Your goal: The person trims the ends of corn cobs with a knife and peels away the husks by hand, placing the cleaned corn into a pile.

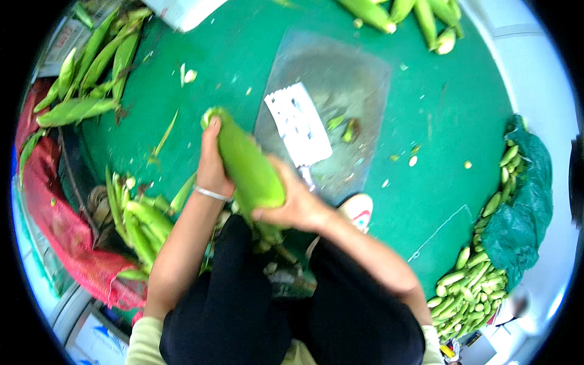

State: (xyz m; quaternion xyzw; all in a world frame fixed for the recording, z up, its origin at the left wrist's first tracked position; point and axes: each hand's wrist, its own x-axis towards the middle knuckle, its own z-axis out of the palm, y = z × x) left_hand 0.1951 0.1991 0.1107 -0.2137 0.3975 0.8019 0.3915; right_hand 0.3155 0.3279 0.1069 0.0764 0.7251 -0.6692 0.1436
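Note:
A large ear of corn in its green husk (pixel 249 163) is held up at an angle over my knees. My left hand (pixel 214 161) is closed round its upper part, the thumb near the pale stem end. At the lower, blunter end my right hand (pixel 295 198) grips it from the right, with the thumb across the near end. Loose green husks (pixel 152 225) lie heaped below and left of my left hand. Beyond my right hand, a white sheet with a jagged edge (pixel 299 125) rests on a greyish mat (pixel 371 79).
Corn ears in husk lie at the far left (pixel 76 111) and far right (pixel 426 21). A red mesh sack (pixel 61 219) slumps at left. On the right, small green vegetables (pixel 471 289) spill beside a dark green bag (pixel 526 213). Scraps dot the green floor (pixel 438 146).

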